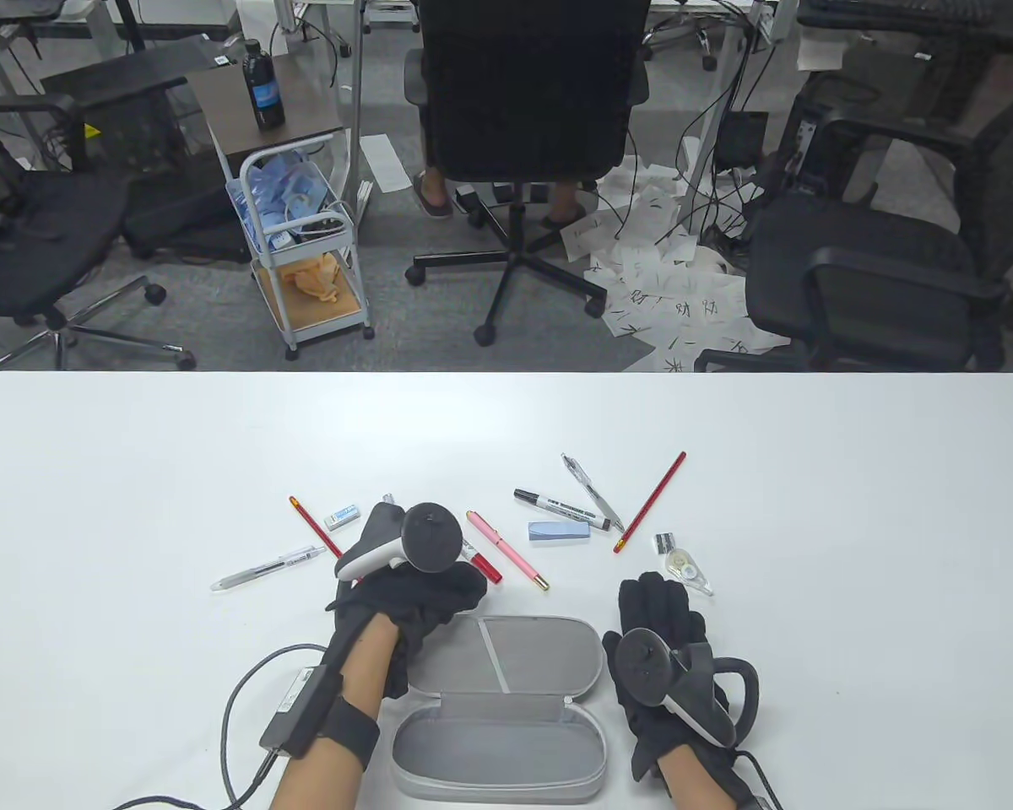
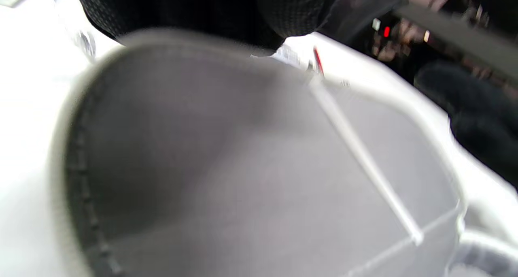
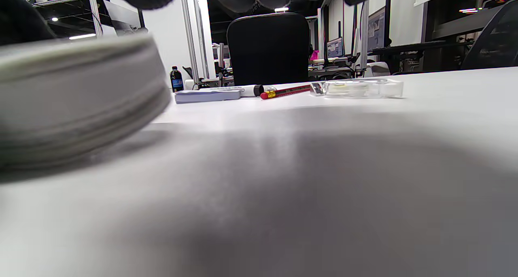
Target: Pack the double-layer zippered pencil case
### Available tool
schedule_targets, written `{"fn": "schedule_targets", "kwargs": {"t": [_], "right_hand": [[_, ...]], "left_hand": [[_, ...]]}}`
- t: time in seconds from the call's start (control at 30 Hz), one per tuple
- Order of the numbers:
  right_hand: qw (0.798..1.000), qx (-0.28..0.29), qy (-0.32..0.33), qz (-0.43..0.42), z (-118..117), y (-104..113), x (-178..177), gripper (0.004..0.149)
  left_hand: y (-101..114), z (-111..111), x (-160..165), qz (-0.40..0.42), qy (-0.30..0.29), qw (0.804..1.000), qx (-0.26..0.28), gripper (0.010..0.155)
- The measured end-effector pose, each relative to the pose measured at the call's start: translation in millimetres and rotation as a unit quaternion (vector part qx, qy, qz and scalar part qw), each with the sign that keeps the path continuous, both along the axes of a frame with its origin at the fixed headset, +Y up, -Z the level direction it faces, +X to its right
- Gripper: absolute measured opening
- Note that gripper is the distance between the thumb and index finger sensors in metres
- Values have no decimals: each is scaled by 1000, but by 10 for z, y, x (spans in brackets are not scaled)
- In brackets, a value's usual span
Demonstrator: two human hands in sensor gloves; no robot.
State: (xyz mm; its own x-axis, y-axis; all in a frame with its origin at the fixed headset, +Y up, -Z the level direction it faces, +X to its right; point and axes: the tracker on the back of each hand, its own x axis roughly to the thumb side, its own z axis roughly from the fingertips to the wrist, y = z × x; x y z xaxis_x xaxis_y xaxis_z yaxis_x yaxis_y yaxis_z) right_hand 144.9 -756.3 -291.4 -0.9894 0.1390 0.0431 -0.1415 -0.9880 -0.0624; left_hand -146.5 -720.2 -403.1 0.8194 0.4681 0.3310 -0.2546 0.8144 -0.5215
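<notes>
The grey pencil case (image 1: 498, 751) lies open near the table's front edge, both halves empty, with a pale strap across the far half (image 1: 540, 654). My left hand (image 1: 418, 603) sits at the far half's left end with its fingers curled over the rim. In the left wrist view the case's inside (image 2: 243, 167) fills the frame under the glove. My right hand (image 1: 658, 620) lies flat on the table just right of the case, fingers straight and holding nothing. The right wrist view shows the case's side (image 3: 73, 99) at the left.
Scattered beyond the case are a red pencil (image 1: 314, 525), small eraser (image 1: 342, 515), clear pen (image 1: 268, 568), red marker (image 1: 483, 564), pink pen (image 1: 506, 550), black-capped marker (image 1: 557, 509), blue eraser (image 1: 559, 531), another pen (image 1: 592, 492), second red pencil (image 1: 650, 501), sharpener (image 1: 663, 542) and correction tape (image 1: 692, 572).
</notes>
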Motion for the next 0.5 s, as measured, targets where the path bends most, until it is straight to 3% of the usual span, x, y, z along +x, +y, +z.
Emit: {"fn": "schedule_targets", "kwargs": {"t": [0.13, 0.2, 0.27, 0.33, 0.4, 0.5], "right_hand": [[1000, 0, -1, -17, -1, 16, -3, 66], [1000, -1, 3, -16, -4, 17, -18, 66], [1000, -2, 4, -12, -7, 15, -26, 66], [1000, -2, 3, -10, -7, 18, -26, 66], [1000, -6, 0, -14, -5, 12, -24, 66], [1000, -10, -2, -15, 4, 13, -24, 67]], "left_hand": [[282, -40, -424, -6, 54, 995, 81, 48], [366, -64, -738, -72, 101, 984, 126, 52], [317, -89, -1090, -157, 167, 960, 160, 56], [151, -94, -1419, -227, 230, 934, 151, 60], [-73, -101, -1683, -277, 267, 918, 98, 62], [-315, -98, -1889, -313, 272, 910, 24, 64]]}}
